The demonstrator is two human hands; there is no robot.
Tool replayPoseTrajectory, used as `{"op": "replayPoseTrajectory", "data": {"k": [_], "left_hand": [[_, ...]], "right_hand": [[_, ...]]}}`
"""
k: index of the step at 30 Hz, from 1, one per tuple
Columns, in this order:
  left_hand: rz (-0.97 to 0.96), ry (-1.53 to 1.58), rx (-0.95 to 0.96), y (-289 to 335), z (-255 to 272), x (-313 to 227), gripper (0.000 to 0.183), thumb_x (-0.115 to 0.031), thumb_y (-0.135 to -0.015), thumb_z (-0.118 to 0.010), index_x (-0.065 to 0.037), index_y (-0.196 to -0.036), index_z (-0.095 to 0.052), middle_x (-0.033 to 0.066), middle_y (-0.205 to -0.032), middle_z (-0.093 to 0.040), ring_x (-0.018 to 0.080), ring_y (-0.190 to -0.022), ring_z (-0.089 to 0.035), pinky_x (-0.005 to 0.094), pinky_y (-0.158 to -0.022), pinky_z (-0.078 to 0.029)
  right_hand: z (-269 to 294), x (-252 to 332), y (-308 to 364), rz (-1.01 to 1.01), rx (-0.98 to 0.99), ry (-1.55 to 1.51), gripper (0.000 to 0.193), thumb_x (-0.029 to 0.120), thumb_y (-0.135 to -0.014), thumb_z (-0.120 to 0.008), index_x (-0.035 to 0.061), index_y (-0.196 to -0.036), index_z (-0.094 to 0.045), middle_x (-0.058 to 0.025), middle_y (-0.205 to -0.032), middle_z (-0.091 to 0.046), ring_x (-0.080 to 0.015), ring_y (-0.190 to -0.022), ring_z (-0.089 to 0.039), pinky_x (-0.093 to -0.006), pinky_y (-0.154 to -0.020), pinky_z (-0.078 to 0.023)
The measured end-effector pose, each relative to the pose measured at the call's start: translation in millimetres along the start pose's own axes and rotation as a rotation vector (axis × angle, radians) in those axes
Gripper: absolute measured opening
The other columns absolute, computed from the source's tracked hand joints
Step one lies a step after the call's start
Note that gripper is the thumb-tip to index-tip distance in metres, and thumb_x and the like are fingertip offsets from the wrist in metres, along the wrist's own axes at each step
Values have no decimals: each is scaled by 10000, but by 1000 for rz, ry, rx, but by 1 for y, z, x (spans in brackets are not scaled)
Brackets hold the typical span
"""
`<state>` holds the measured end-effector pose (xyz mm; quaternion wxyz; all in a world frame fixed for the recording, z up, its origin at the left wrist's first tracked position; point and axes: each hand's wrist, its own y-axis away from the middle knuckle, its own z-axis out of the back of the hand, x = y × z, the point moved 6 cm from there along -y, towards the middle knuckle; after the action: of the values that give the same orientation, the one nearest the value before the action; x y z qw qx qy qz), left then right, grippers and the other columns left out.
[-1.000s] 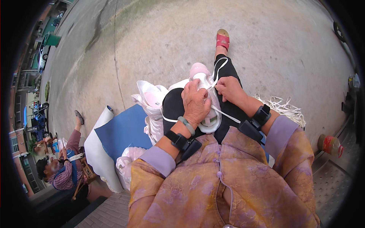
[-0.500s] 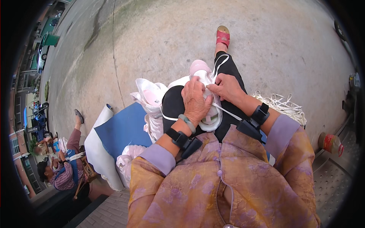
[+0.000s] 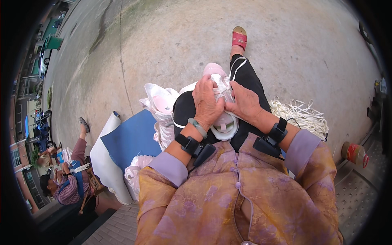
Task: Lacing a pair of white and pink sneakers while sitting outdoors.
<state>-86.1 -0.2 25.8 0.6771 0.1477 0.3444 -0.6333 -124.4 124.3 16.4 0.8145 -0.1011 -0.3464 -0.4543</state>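
A white and pink sneaker [image 3: 221,86] rests on my lap, its pink toe pointing away from me. My left hand [image 3: 207,100] wraps around its left side, fingers bent over the upper. On the opposite side, my right hand [image 3: 247,103] grips the shoe, thumb pressed near the lacing and the other fingers partly hidden. A white shoelace [image 3: 241,66] rises in a loop beyond my right hand and drops beside the shoe. Where the lace ends run under my hands cannot be seen.
White laces [image 3: 300,116] lie heaped at my right. More pink and white shoes [image 3: 163,108] are piled left, beside a blue sheet [image 3: 130,136]. A plastic bottle [image 3: 354,154] is at far right. Another person [image 3: 73,185] sits at far left.
My right hand has shifted from pinching near the lacing to the sneaker's right side, slightly nearer me. The lace strand stretched toward my right wrist no longer shows there.
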Motion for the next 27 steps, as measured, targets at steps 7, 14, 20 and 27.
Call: {"op": "replayPoseTrajectory", "data": {"k": [7, 14, 20, 27], "left_hand": [[30, -59, 26, 1, -7, 3, 427, -92, -634, -636, -29, -996, -418, 198, -1242, -418, 388, -1101, -413, 444, -918, -334], [-55, -118, -39, 4, -10, -3, 359, -69, -637, -627, -33, -935, -429, 217, -1257, -417, 405, -1072, -432, 451, -902, -344], [-186, -212, -37, 4, -6, -16, 171, -66, -641, -614, -32, -782, -523, 206, -1209, -475, 388, -1084, -447, 460, -902, -344], [-289, -328, 31, 3, -8, -27, 143, -112, -651, -631, -47, -767, -578, 163, -1206, -504, 360, -1053, -481, 455, -834, -403]], "right_hand": [[-1, -4, -1, 70, -41, 25, 503, 242, -696, -644, 6, -1100, -458, -178, -910, -568, -356, -856, -584, -432, -743, -471], [2, -5, -2, 92, 34, 47, 336, 203, -694, -626, 36, -952, -491, -181, -875, -566, -367, -834, -575, -450, -729, -465], [6, -1, -1, 95, 29, 2, 242, 163, -696, -586, 27, -890, -539, -193, -844, -569, -374, -828, -576, -456, -736, -463], [2, -4, -3, 87, 5, -51, 168, 115, -712, -540, 14, -843, -572, -215, -838, -583, -386, -845, -577, -464, -761, -456]]}}
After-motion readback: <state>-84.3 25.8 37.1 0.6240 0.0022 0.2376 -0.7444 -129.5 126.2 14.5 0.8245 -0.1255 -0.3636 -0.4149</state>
